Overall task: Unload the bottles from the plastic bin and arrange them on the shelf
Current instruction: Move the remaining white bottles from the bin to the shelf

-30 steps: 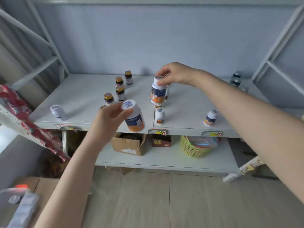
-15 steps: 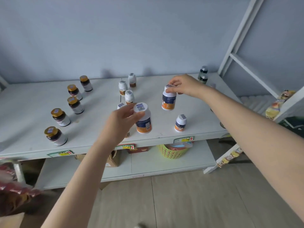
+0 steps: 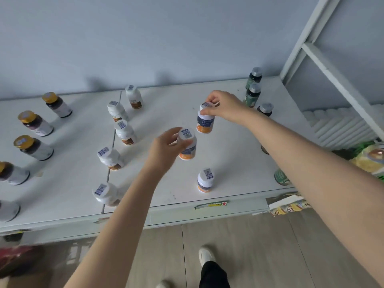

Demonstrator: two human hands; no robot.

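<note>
While both arms reach over the white shelf, the left grip curls round the cap end of an orange-labelled bottle, held upright near the shelf's middle. The right grip pinches the cap of a second orange-labelled bottle just behind it. Gold-capped bottles stand at the left, green bottles at the back right.

The left hand is covering the left side of the near orange bottle in its grip. The right hand is masking the cap rim of the far orange bottle. Right of that grip, the forearm is hiding most of a green jar and nearly all of another bottle. Far left of both grips, the view's edge is cutting off a white-labelled bottle.
</note>
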